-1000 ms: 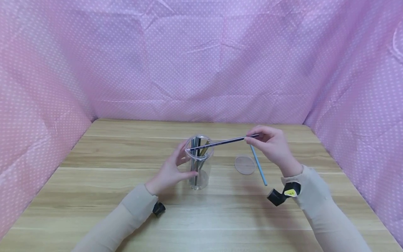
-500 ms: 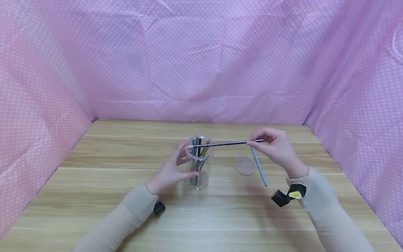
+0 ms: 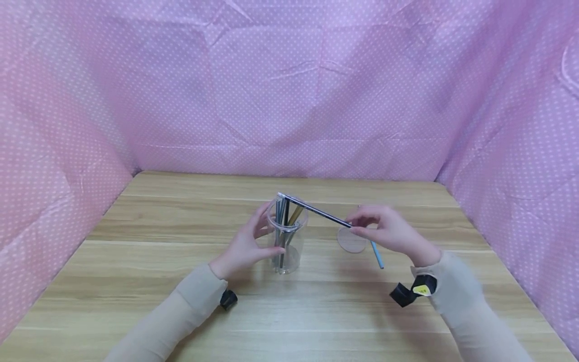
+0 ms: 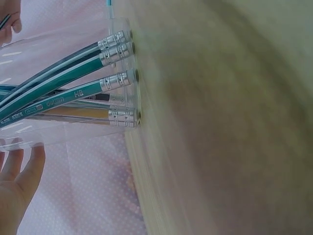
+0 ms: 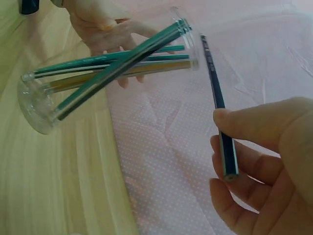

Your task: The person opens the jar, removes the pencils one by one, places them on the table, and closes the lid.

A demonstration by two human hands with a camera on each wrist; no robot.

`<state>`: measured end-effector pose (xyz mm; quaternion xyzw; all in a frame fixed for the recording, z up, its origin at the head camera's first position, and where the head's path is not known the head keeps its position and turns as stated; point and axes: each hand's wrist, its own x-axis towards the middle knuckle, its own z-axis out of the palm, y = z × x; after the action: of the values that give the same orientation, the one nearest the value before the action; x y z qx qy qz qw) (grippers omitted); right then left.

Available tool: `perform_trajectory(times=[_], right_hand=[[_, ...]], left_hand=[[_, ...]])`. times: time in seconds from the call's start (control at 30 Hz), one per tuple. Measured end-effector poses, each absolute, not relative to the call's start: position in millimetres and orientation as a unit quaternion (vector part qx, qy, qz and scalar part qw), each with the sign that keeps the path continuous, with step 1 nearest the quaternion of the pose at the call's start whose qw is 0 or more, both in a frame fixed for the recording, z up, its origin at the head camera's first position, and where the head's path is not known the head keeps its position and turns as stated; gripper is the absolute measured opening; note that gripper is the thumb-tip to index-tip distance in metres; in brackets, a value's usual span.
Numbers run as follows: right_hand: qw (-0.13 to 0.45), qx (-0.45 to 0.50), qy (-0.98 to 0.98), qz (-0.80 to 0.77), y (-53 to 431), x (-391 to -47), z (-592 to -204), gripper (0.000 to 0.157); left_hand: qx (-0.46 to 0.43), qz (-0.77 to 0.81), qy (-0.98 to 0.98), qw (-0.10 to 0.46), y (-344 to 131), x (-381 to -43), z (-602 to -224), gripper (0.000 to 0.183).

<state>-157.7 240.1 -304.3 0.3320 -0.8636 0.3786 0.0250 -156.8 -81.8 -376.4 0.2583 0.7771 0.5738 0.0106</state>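
My left hand (image 3: pixel 242 254) holds a clear plastic jar (image 3: pixel 296 256) from its left side, thumb along the front and fingers behind. Several green, dark and gold pencils (image 4: pixel 80 95) stand inside, their silver ferrules and erasers down at the jar's bottom in the left wrist view. Between thumb and fingers, my right hand (image 3: pixel 391 231) pinches a dark pencil (image 3: pixel 321 212) near one end. That pencil slants across the jar's mouth, its silver-ferrule end up over the far rim. In the right wrist view, the same pencil (image 5: pixel 216 88) points away beside the jar's open end.
A clear round disc (image 3: pixel 350 244) lies on the wooden table (image 3: pixel 289 322), right of the jar. Next to it is a light-blue stick (image 3: pixel 377 256), partly hidden under my right hand. Pink dotted cloth (image 3: pixel 289 100) encloses the back and sides.
My right hand has come down and slightly left. The dark pencil has tilted, its silver end rising from over the jar's opening to above the far rim. The left hand and jar stay put.
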Motion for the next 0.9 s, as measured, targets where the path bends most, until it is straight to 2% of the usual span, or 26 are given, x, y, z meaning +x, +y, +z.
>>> perform_trajectory(times=[0.23, 0.4, 0.57, 0.73, 0.9], right_hand=[[-0.051, 0.303, -0.871, 0.384, 230, -153, -322, 0.009], [-0.084, 0.294, -0.854, 0.421, 232, -150, -335, 0.01], [-0.08, 0.252, -0.856, 0.444, 244, -149, -347, 0.014], [-0.044, 0.22, -0.859, 0.46, 265, -152, -359, 0.019], [-0.055, 0.153, -0.863, 0.478, 290, -157, -367, 0.024]], left_hand=[[0.248, 0.569, 0.784, 0.015, -82, -156, -376, 0.102], [0.246, 0.564, 0.788, 0.01, -82, -156, -377, 0.102], [0.245, 0.57, 0.784, 0.011, -82, -155, -376, 0.103], [0.244, 0.574, 0.782, 0.013, -82, -154, -375, 0.103], [0.243, 0.573, 0.782, 0.015, -82, -154, -376, 0.103]])
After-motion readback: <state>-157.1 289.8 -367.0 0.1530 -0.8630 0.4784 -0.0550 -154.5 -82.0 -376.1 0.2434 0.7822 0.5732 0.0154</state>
